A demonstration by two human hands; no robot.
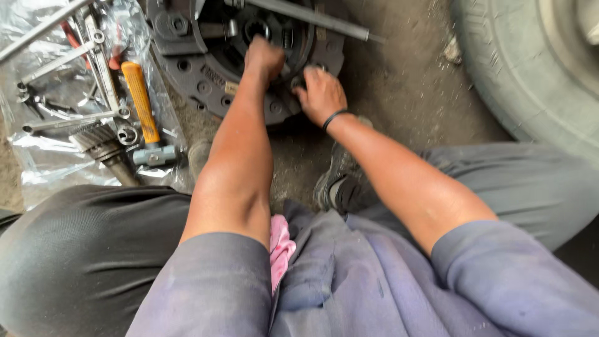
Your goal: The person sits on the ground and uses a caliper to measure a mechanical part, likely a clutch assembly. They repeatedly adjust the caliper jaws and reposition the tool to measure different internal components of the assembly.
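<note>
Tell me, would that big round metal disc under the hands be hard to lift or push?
The disc looks like thick dark metal, so probably heavy and rigid. Lying flat on the ground, it seems unlikely to roll. Both the left hand and the right hand rest on it.

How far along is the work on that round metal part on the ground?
Already done: the round metal disc lies flat on the dirt, with wrenches and an orange-handled hammer laid out beside it. In hand: the left hand and right hand press on its near rim. What remains cannot be judged.
</note>
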